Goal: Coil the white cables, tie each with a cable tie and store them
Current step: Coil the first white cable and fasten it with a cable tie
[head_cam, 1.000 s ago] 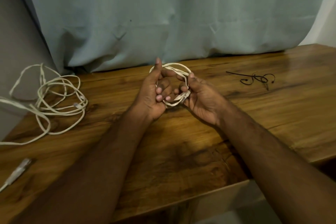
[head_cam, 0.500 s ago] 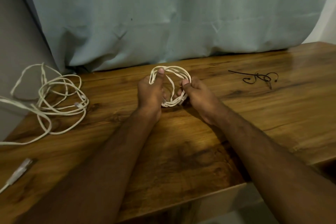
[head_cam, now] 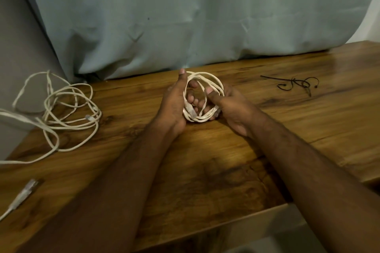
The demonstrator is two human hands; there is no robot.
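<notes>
Both hands, left hand and right hand, curl around the coiled cable; it looks light and springy, best pinched where the loops cross.

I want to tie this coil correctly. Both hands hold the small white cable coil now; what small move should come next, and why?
Probably keep the left hand gripping the small white cable coil and free the right hand to reach for the thin black cable ties on the wooden table. The coil looks fully wound, with no tie on it.
</notes>
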